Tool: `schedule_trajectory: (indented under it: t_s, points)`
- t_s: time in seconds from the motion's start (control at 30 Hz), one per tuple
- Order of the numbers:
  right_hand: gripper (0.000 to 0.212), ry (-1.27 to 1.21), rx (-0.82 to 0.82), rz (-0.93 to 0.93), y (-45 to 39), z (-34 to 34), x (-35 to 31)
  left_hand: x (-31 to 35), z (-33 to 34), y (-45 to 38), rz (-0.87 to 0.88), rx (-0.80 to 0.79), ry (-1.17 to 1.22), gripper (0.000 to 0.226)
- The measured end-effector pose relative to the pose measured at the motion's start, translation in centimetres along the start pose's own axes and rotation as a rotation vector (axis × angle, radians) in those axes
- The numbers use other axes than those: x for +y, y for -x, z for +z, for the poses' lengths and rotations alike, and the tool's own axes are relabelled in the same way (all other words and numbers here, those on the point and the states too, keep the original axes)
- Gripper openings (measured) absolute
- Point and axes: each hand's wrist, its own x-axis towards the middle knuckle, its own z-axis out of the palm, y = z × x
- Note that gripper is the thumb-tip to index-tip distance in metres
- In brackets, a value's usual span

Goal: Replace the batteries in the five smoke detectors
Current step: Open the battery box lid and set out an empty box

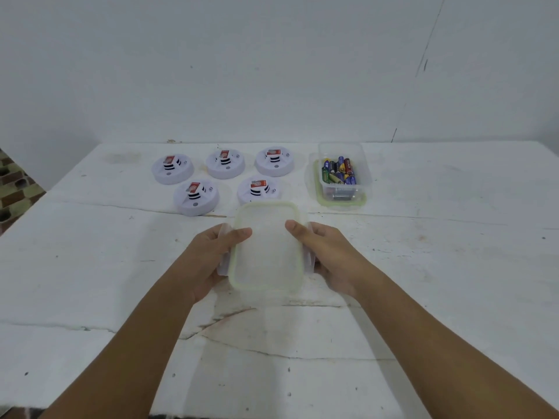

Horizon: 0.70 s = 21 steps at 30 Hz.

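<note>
we see a white counter (90, 267) crossed by thin dark cracks and small specks. the five smoke detectors (172, 170) are white, each with black stripes and a red and white label on top. the batteries (340, 170) are mixed: blue, green, yellow, black, red (some with yellow tips). their box (343, 189) is clear with a pale green rim beneath it. the lid (266, 246) is milky clear, edged with a pale green seal. the wall (272, 71) is plain white.
</note>
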Motion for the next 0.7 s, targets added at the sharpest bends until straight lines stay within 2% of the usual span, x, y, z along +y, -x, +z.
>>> schedule_trajectory:
  t_s: [0.2, 0.4, 0.47, 0.57, 0.7]
  points:
    - [0.043, 0.012, 0.005, -0.016, 0.4, -0.1, 0.1, -0.4, -0.2, 0.3, 0.022, 0.006, 0.003, 0.018]
    - [0.044, 0.108, 0.044, -0.128, 0.9, -0.1, -0.8, 0.2, -1.4, 0.5, -0.042, -0.001, 0.249, 0.033]
    - [0.038, 0.135, 0.041, -0.167, 1.2, 0.0, -1.4, 0.2, -1.6, 0.5, 0.002, 0.017, 0.212, 0.038]
    - [0.031, 0.099, 0.009, -0.195, 1.5, 0.6, -2.7, 0.3, -1.4, 0.9, 0.025, 0.051, 0.117, 0.029]
    - [0.023, -0.167, -0.065, -0.179, 1.9, 1.0, -4.7, 0.7, -1.0, 1.0, 0.073, 0.045, -0.11, 0.023]
